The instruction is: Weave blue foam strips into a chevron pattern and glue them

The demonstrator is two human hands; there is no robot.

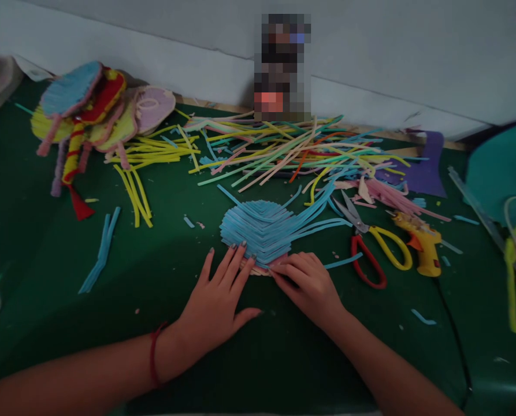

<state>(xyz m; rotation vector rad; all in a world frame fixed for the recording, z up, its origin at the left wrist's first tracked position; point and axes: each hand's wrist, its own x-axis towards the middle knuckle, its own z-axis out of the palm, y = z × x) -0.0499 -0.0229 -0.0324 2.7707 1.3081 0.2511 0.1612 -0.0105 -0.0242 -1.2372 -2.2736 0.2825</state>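
Green surface (pixel 45 242), grey wall (pixel 175 26) at 12 o'clock. Left hand (pixel 216 300) lies splayed, right hand (pixel 312 287) pinches ribbed blue oval (pixel 258 228).

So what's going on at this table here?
A person's left hand lies spread with its fingertips on a rounded piece covered in blue strips, while the right hand works at its near edge. Loose blue ends stick out to the right. Beside them lie open scissors, then a yellow glue gun.
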